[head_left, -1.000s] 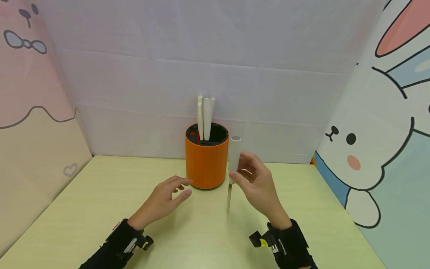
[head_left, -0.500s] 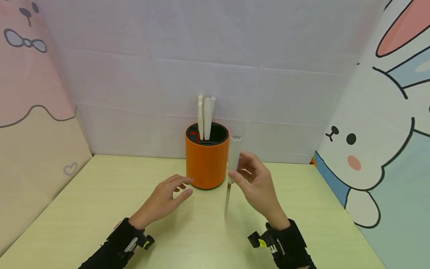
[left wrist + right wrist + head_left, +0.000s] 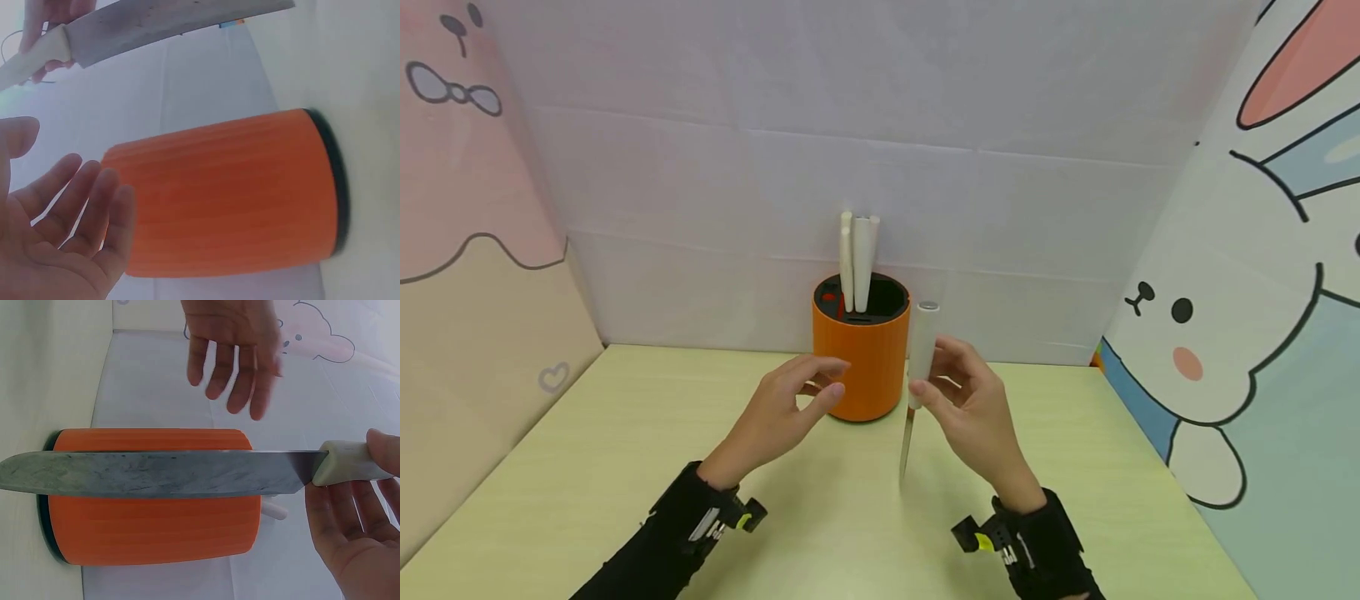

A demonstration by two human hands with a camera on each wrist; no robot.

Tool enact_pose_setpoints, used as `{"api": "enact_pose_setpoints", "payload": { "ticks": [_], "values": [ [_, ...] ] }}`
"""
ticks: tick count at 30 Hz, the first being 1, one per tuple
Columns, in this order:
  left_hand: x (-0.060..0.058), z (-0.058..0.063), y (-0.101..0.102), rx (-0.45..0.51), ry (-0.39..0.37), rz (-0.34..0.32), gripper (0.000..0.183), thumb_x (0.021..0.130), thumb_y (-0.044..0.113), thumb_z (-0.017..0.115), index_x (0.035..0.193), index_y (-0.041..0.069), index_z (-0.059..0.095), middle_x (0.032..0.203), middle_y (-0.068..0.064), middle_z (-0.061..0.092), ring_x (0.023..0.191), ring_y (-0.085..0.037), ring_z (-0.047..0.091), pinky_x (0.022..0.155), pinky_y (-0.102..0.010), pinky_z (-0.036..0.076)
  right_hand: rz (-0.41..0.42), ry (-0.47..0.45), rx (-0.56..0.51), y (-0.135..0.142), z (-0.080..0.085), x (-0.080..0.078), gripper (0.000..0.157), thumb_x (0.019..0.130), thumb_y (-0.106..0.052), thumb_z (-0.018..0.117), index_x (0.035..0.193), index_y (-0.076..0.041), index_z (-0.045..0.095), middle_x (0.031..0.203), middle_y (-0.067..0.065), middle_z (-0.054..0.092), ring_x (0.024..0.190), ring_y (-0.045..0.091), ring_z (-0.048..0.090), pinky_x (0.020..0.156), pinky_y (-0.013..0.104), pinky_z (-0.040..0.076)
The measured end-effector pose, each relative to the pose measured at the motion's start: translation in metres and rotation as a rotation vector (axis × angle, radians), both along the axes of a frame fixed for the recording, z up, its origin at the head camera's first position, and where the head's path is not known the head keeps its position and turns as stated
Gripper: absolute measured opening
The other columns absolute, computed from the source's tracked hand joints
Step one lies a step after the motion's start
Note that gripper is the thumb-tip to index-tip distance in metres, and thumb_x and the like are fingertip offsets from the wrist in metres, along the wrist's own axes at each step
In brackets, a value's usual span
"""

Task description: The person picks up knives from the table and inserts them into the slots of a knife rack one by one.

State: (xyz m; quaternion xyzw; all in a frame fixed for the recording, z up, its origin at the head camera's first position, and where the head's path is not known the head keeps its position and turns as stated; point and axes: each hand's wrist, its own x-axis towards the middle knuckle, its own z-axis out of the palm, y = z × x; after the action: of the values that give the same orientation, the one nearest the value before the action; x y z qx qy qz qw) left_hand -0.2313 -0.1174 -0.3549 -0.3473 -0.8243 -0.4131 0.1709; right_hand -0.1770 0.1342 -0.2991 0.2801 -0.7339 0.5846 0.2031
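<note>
My right hand (image 3: 973,408) grips the white handle of a kitchen knife (image 3: 922,354), held upright with the blade pointing down. In the right wrist view the broad grey blade (image 3: 156,475) spans the front of the orange knife block (image 3: 156,531). My left hand (image 3: 786,408) hovers in front of the block's left side with fingers loosely extended, holding nothing. The left wrist view shows its fingers spread beside the orange wall (image 3: 231,194). Several white handles (image 3: 859,262) stand up out of the block's black slotted top (image 3: 887,300).
The block stands on a pale yellow table (image 3: 700,533), close to a white cloth backdrop (image 3: 865,167). Cartoon-printed panels flank the table, a pink and cream one (image 3: 475,333) on the left and a rabbit one (image 3: 1187,375) on the right.
My left hand has risen and shifted right toward the block. The knife's blade tip has swung slightly left, while the right hand stays nearly where it was.
</note>
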Motion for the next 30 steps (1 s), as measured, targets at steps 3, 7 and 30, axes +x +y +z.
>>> {"api": "enact_pose_setpoints", "payload": {
  "ticks": [3,7,30],
  "values": [
    [-0.002,0.015,0.011,0.024,0.023,-0.018,0.031,0.098,0.037,0.055,0.126,0.023,0.057,0.117,0.005,0.058,0.097,-0.006,0.054,0.081,-0.03,0.053,-0.003,0.006,0.007,0.0,0.0,0.0,0.047,0.084,0.009,0.066,0.127,0.0,0.049,0.111,0.014,0.057,0.095,0.03,0.059,0.088,0.04,0.051],
    [-0.005,0.032,0.025,0.063,0.066,-0.058,0.03,0.098,0.033,0.057,0.127,0.023,0.056,0.117,0.005,0.058,0.099,-0.006,0.054,0.083,-0.031,0.052,0.012,0.006,-0.001,-0.001,-0.001,0.001,0.047,0.085,0.009,0.066,0.128,0.0,0.049,0.111,0.013,0.057,0.095,0.03,0.058,0.088,0.041,0.051],
    [0.002,0.087,0.088,0.223,0.126,-0.15,0.035,0.096,0.037,0.059,0.122,0.015,0.06,0.103,0.006,0.057,0.091,-0.007,0.057,0.08,-0.026,0.053,0.038,0.03,-0.049,-0.002,-0.001,0.0,0.048,0.083,0.011,0.066,0.127,0.001,0.051,0.107,0.016,0.059,0.091,0.033,0.059,0.084,0.039,0.053]
  ]
}}
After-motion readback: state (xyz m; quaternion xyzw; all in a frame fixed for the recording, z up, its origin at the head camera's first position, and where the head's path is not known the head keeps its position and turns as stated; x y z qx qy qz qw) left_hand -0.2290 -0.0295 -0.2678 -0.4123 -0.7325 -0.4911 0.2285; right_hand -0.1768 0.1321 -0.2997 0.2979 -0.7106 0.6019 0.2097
